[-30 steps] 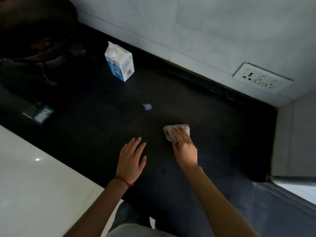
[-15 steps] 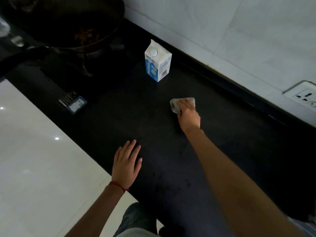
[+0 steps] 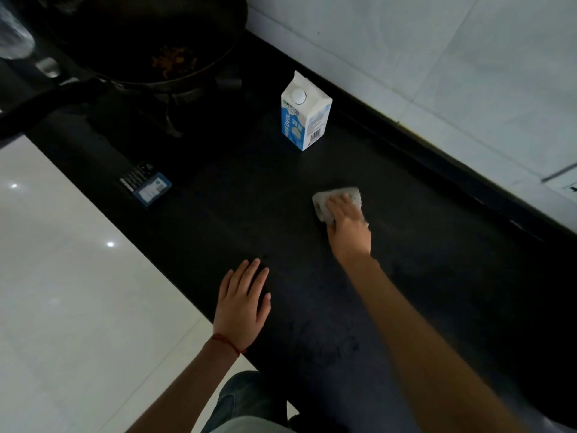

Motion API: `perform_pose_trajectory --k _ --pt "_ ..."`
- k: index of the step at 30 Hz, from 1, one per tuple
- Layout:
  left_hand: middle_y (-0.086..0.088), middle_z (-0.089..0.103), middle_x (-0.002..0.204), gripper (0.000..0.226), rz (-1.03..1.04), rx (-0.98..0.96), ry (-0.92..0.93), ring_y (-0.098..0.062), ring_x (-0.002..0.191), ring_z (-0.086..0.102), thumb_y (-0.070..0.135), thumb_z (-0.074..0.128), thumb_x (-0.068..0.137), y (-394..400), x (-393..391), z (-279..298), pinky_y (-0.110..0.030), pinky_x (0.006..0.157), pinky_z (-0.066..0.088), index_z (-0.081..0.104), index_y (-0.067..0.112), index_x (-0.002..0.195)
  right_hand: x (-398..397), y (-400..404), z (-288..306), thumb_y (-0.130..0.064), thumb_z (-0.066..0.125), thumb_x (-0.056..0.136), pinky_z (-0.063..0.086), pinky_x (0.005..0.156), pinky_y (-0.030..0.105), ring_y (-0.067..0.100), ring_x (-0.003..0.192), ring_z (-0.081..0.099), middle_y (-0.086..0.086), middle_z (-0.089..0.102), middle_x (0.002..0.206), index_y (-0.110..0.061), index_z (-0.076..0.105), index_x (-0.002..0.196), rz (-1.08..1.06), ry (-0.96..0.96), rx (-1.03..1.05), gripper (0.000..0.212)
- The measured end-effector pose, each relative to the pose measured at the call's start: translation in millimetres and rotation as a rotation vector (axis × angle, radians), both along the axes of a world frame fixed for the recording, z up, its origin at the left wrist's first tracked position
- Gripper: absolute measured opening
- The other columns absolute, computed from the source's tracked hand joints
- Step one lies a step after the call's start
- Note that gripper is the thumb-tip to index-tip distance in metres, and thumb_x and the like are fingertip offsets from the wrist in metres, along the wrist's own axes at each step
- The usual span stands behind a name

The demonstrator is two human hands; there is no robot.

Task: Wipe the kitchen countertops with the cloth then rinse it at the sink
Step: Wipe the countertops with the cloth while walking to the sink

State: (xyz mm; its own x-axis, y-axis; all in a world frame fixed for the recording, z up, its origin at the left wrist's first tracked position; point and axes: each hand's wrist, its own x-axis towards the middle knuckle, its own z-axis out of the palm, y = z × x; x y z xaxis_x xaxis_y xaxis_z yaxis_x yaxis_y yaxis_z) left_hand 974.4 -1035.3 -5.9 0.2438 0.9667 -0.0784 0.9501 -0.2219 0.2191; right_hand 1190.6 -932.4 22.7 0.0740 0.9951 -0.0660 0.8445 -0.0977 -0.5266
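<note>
A small white cloth (image 3: 324,199) lies on the black countertop (image 3: 437,245), in front of a milk carton. My right hand (image 3: 348,228) presses down on the cloth with its fingers laid flat over it, covering most of it. My left hand (image 3: 243,304) rests palm down, fingers spread, near the counter's front edge and holds nothing. A red thread circles that wrist. No sink is in view.
A white and blue milk carton (image 3: 305,112) stands upright near the back wall. A dark wok (image 3: 150,42) with food scraps sits on the stove at the far left. A small blue card (image 3: 146,186) lies near the front edge. White floor tiles (image 3: 62,307) lie below.
My right hand has slid the cloth leftward along the counter toward the carton, then drawn it back a little toward me. The view has swung left. My left hand stays flat.
</note>
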Motion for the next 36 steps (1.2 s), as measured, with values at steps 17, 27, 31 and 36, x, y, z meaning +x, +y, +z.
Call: perform_pose_trajectory --k 17,27,31,36 --pt "-0.008 0.061 0.128 0.046 -0.013 0.031 0.016 -0.023 0.122 0.050 0.037 0.038 0.084 1 0 1 -0.044 0.101 0.043 0.057 0.016 0.120 15 -37 -4 -0.005 0.057 0.083 0.040 0.106 0.046 0.024 0.137 0.034 0.008 0.045 0.143 -0.011 0.048 0.131 0.140 -0.037 0.044 0.049" --pt "-0.012 0.061 0.128 0.047 -0.030 -0.031 0.041 -0.030 0.120 0.056 0.035 0.035 0.085 1 0 6 -0.049 0.098 0.045 0.059 0.012 0.119 2 -71 8 -0.002 0.052 0.085 0.039 0.106 0.039 0.019 0.138 0.034 0.004 0.048 0.141 -0.011 0.053 0.127 0.014 -0.038 0.042 0.043" --pt "-0.014 0.060 0.128 0.047 -0.035 -0.053 0.019 -0.033 0.120 0.054 0.034 0.035 0.083 0 -1 7 -0.052 0.096 0.045 0.060 0.012 0.116 12 -115 12 -0.005 0.061 0.078 0.055 0.086 0.040 0.022 0.123 0.053 0.003 0.060 0.129 -0.014 0.060 0.118 0.005 -0.002 0.084 0.041" --pt "-0.016 0.060 0.126 0.048 -0.150 -0.040 -0.046 -0.036 0.118 0.055 0.033 0.036 0.079 -5 11 14 -0.055 0.093 0.046 0.065 0.009 0.109 32 -182 24 -0.011 0.063 0.080 0.056 0.080 0.042 0.021 0.114 0.059 -0.003 0.058 0.131 -0.021 0.057 0.122 -0.257 0.100 0.074 0.043"
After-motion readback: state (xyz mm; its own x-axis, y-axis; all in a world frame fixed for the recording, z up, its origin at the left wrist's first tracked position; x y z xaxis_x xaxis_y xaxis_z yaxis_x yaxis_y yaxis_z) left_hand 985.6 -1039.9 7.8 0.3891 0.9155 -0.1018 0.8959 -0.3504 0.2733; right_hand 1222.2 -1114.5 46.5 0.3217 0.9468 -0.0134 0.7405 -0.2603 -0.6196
